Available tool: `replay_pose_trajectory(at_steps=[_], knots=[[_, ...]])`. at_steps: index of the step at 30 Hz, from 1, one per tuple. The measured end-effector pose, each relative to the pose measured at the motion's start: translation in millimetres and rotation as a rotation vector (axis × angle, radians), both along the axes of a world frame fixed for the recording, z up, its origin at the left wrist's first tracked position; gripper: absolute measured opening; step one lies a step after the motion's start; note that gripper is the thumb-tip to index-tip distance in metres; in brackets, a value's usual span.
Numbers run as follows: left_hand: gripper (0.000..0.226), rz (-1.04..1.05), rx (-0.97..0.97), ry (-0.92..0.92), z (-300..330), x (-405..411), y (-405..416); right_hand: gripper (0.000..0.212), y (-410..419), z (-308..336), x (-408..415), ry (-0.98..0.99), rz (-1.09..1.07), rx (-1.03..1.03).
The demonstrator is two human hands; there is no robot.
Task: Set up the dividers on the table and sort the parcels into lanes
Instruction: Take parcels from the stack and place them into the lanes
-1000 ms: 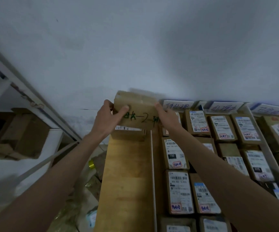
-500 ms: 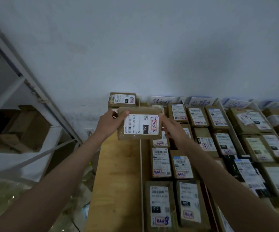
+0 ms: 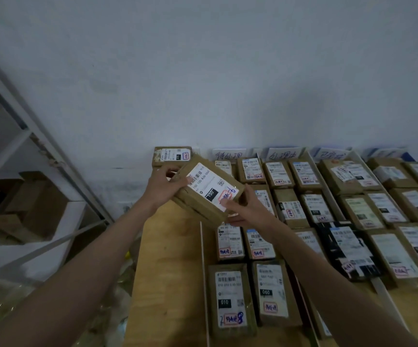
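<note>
I hold a brown cardboard parcel (image 3: pixel 209 190) in the air above the far left part of the wooden table (image 3: pixel 168 266), tilted, with its white label facing up. My left hand (image 3: pixel 164 186) grips its far left end. At its near right corner my right hand (image 3: pixel 245 209) holds it, thumb on the label. Another parcel (image 3: pixel 173 156) lies against the wall just behind it. A thin white divider (image 3: pixel 203 271) runs along the table, and right of it lie rows of labelled parcels (image 3: pixel 230 296). Handwritten lane signs (image 3: pixel 229 154) stand at the wall.
A white metal shelf frame (image 3: pixel 40 149) stands at the left with cardboard boxes (image 3: pixel 27 209) on it. Clutter lies on the floor beside the table's left edge (image 3: pixel 132 271). A bare strip of wood runs left of the divider. The wall closes off the far side.
The parcel has turned from level and square to me into a diagonal tilt, and it has come lower and a little to the right. My right hand slid to its near corner.
</note>
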State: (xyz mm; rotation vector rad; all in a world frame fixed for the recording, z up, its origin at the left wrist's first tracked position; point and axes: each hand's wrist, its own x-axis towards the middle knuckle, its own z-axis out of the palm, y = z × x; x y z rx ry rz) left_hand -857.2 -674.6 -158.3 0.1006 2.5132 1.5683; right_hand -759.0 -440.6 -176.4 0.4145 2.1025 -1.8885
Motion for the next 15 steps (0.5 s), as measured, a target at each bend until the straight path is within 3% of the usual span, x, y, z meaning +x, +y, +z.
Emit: replay_pose_trajectory(at_steps=[3,7,12,15], knots=[[0.038,-0.017,0.002,0.032,4,-3,0,0.051,2,-3,7,-0.061,0.004,-0.025],[0.029,-0.092,-0.021,0.027,11,-7,0,0.050,7,-9,9,-0.088,0.094,0.038],[0.041,-0.121,-0.106,0.030,5,-7,2,0.036,-1,-4,10,-0.098,0.209,0.037],[0.038,-0.091,-0.169,0.104,2,-3,8,0.037,-5,-6,10,-0.104,0.162,0.090]])
